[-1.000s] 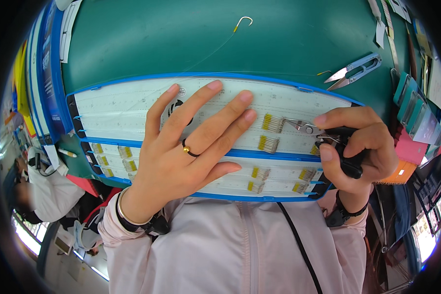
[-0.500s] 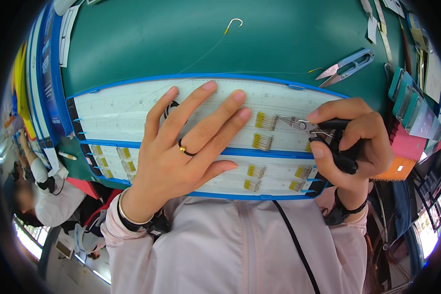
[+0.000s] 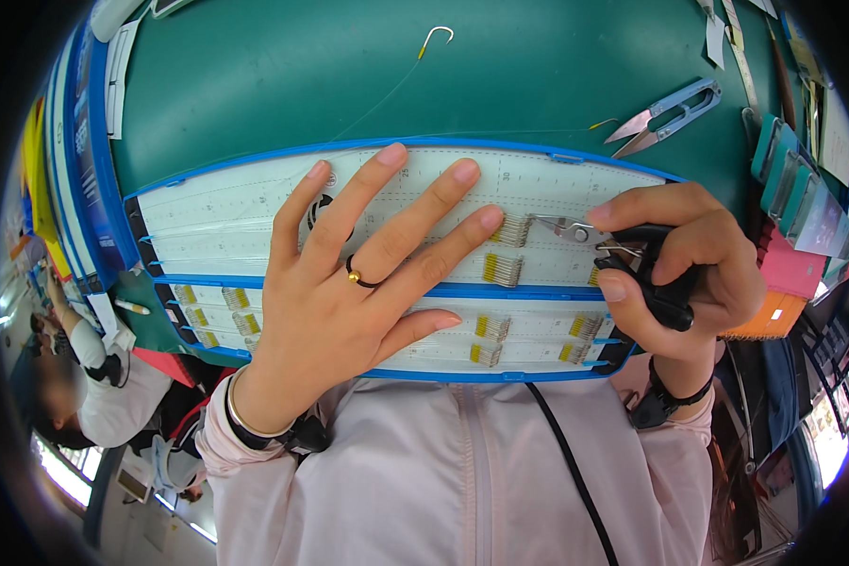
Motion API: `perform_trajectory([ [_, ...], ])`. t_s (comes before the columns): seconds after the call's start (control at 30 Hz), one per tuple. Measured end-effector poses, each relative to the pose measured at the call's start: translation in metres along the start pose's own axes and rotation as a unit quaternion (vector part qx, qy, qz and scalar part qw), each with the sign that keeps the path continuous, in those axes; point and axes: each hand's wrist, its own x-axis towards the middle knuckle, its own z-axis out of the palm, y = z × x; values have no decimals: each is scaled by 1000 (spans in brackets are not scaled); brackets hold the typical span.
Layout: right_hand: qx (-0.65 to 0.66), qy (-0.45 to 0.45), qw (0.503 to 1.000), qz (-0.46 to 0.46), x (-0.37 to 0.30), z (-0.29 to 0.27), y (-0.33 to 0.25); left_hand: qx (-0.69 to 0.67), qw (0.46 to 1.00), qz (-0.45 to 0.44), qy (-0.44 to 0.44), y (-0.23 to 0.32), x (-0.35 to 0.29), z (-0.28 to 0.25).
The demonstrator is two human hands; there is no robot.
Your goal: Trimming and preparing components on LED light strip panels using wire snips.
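A long blue-edged rig box [image 3: 212,212] lies open before me, its white panels holding rows of fishing hooks with yellow-wrapped shanks. My left hand [image 3: 335,288] is spread flat over its middle, index fingertip at the yellow end of the upper hook row [image 3: 513,232]. Another hook row [image 3: 503,272] sits just below. In my right hand [image 3: 717,269] are small pliers [image 3: 668,300] with black handles; their metal jaws reach to the bends of the upper row. Whether the jaws grip a hook, I cannot tell. A line crosses the box's far edge to a larger hook [image 3: 434,41] on the green mat.
Thread snips [image 3: 670,115] lie on the green mat [image 3: 283,75] at the far right, with a small hook [image 3: 602,124] beside them. Blue boxes [image 3: 94,170] are stacked at left. Teal cases [image 3: 778,174] and a pink block [image 3: 788,264] stand at right. Another person [image 3: 113,396] sits at left.
My left fingers have spread wider, and the index fingertip has moved right onto the upper hook row. The pliers stay by that row's bends. The view has shifted slightly.
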Motion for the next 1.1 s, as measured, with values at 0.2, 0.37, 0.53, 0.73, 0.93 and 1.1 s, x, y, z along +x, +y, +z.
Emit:
perform_trajectory([
  [0.2,6,29,999,25,-3,2,-3,4,1000,-3,-6,0,0,-1],
  [0.37,-9,20,999,30,-3,1,-4,1,1000,1,-5,0,0,0],
  [0.53,-14,18,999,35,-3,1,-5,2,1000,2,-2,-1,0,0],
  [0.73,-22,10,999,21,0,4,-6,1,1000,2,-4,0,1,0],
  [0.93,28,22,999,27,1,5,-1,-25,1000,13,8,-4,-2,-2],
  [1.1,10,14,1000,4,0,3,1,-27,999,18,32,-4,-2,1],
])
